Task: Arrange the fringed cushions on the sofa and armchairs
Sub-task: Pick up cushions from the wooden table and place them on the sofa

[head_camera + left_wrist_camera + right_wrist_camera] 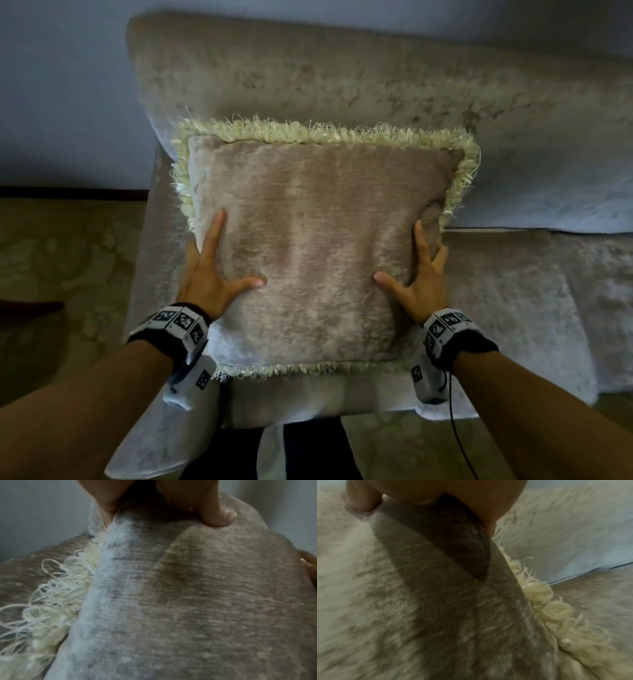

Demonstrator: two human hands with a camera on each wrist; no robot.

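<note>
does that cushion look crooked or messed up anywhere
Nothing stands out. The fringed cushion stands fairly square against the sofa back, fringe intact where it shows, with the left hand and right hand holding its sides.

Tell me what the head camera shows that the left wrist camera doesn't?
Only the head view shows the whole fringed cushion standing against the sofa back, with the left hand and right hand on its two sides. Only the left wrist view shows the fringe loops close up. Both show the cushion's velvety face and the left thumb pressing it.
</note>
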